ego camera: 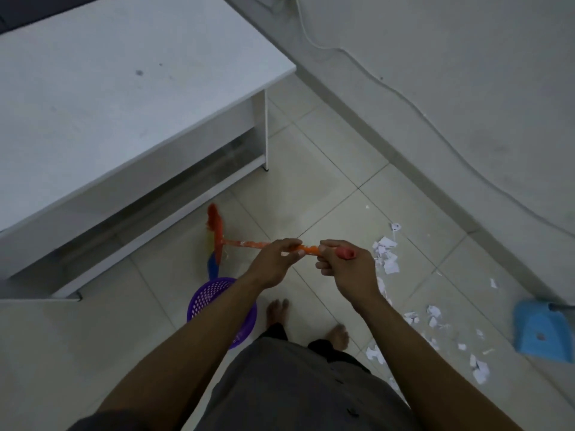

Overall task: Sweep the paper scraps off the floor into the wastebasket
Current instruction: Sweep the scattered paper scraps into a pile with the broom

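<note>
I hold an orange broom (249, 243) by its handle with both hands. My left hand (275, 262) grips the handle further down, and my right hand (342, 265) grips it near the red top end. The broom's orange head with coloured bristles (214, 241) is on the tiled floor beside the desk. A purple perforated wastebasket (208, 298) stands just below the broom head, left of my bare feet, partly hidden by my left forearm. White paper scraps (385, 253) lie scattered on the floor to my right, down to more paper scraps (479, 370) at the lower right.
A white desk (124, 88) fills the upper left, its leg (266, 135) near the broom head. A blue dustpan (543, 332) lies at the right edge. A white cable (404, 98) runs along the wall, which crosses diagonally on the right.
</note>
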